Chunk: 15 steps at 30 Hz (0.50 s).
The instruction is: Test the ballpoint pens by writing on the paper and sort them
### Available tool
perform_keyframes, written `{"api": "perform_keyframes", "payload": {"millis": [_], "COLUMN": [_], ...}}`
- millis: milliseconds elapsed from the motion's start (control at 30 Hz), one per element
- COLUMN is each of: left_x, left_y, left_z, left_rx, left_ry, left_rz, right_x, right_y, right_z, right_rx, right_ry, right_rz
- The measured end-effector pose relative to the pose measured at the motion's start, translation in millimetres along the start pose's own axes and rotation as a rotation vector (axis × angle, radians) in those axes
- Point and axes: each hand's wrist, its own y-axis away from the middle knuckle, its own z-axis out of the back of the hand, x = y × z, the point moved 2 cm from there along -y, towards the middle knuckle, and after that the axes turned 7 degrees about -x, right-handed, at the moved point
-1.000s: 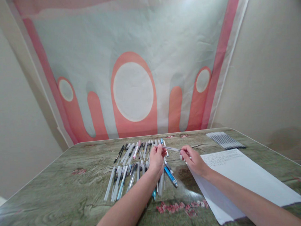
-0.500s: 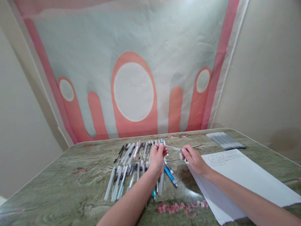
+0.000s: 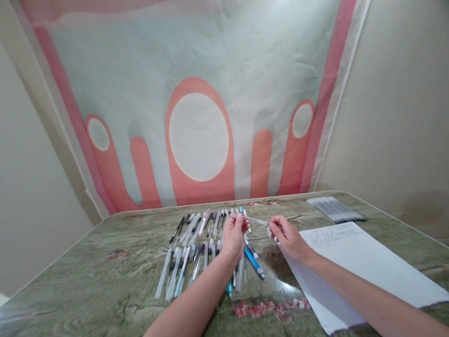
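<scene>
Right of lower center, the left hand [image 3: 234,234] and right hand [image 3: 286,236], fingers curled, pinch opposite ends of a slim translucent pen [image 3: 257,220]. Wood-grained table [image 3: 88,281] stretches between two rows of pens [image 3: 183,273] and its left edge; paper [image 3: 364,267] (writing near its top) lies inside the right edge. A coral-patterned hanging [image 3: 198,135] fills the upper frame.

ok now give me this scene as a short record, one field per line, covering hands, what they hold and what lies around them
left hand: pinches one end of a slim clear pen or refill
right hand: grips its other end
held item: spans the gap between the hands, above the table
pens: far row and near row, partly hidden by the left arm
blue pen: right end of the near row
paper: under the right forearm, writing along its far edge
slim sticks: side by side, beyond the paper
</scene>
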Motion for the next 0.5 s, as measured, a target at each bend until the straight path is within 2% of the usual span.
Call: {"api": "perform_keyframes", "payload": {"millis": [167,367,500], "left_x": [1.8,3.6,3.2], "left_y": [1.8,-0.1,-1.0], "left_z": [-1.6,-0.3,0.7], "left_rx": [0.057,0.029,-0.006], "left_ry": [-0.017,0.026,0.035], "left_rz": [-0.024,0.003,0.036], "right_x": [-0.6,-5.3,-5.8], "right_y": [-1.8,-3.0,-1.8], "right_z": [1.9,-2.2,-1.3], "right_rx": [-0.037,0.068,0.048], "right_ry": [0.068,-0.155,-0.097], "right_rz": [-0.025,-0.173,-0.091]}}
